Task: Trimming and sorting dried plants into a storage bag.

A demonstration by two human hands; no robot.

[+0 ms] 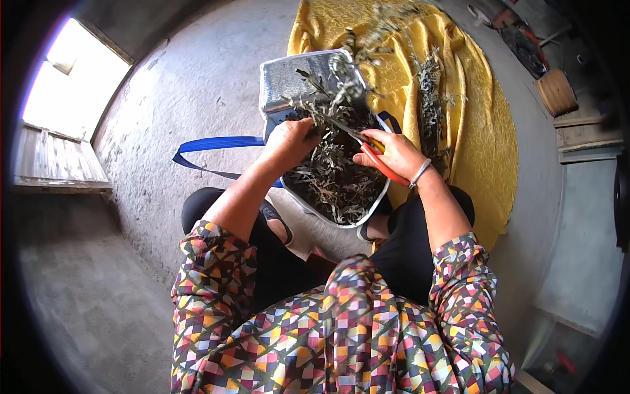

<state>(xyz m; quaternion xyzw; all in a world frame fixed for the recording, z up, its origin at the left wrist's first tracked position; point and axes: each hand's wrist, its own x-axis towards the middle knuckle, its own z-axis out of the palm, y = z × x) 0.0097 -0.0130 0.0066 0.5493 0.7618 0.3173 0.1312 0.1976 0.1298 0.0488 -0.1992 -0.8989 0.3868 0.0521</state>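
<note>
My left hand (294, 143) grips a bunch of dried leafy stems (339, 93) above an insulated bag. In my right hand (396, 155) is a pair of scissors (381, 162) with red and yellow handles, its blades directed into the stems. Whether the blades are apart or together is hidden by the leaves. Below both hands, the bag (339, 225) has its silvery lid (295, 79) folded back and holds a heap of dry, crumpled leaves (339, 187). A blue strap (221, 142) loops out to the left of the bag.
A shiny yellow cloth (472, 162) spreads over the concrete floor (211, 88) at the right, with more dried stems (429, 93) lying on it. My knees flank the bag. Along the right wall stand a wooden stool-like object (556, 92) and other items. A bright opening (74, 74) is at the left.
</note>
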